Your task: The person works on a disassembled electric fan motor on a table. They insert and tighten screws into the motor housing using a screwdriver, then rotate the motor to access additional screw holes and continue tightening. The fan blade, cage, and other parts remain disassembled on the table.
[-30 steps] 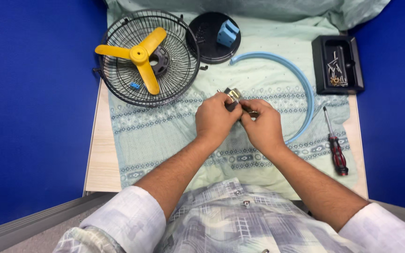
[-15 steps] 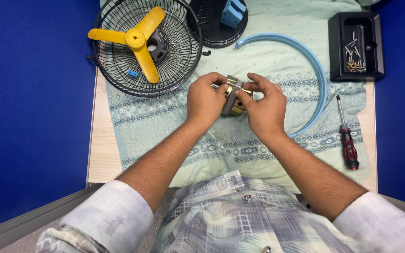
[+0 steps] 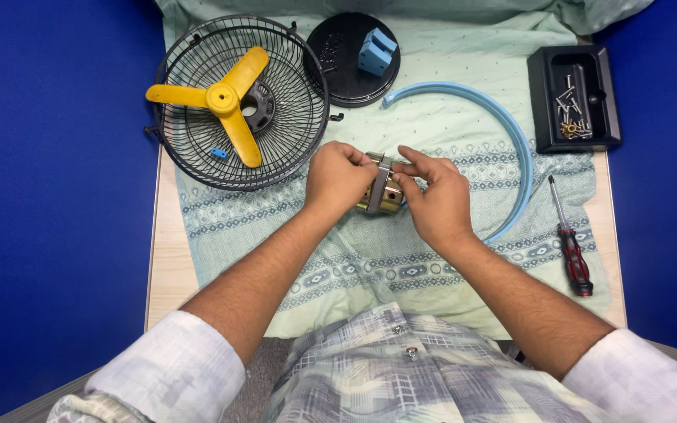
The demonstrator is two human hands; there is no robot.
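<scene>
Both hands hold a small fan motor [image 3: 381,188], a brass-coloured metal block with a grey band, just above the patterned cloth. My left hand [image 3: 337,178] grips its left side. My right hand [image 3: 436,200] holds the right side, with fingers pinched on the top. A black wire fan guard [image 3: 284,117] with a yellow three-blade propeller [image 3: 221,100] lies to the upper left. A curved light-blue ring piece [image 3: 503,129] arcs to the right of my hands.
A black round base [image 3: 338,59] with a blue block [image 3: 376,52] on it sits at the back. A black tray [image 3: 542,102] of screws is at the upper right. A red-handled screwdriver [image 3: 572,251] lies at the right. Blue walls flank the table.
The hands have turned the motor, so that its banded side now faces up. The view has tilted a little, and the table's things sit slightly lower in the picture than half a second ago.
</scene>
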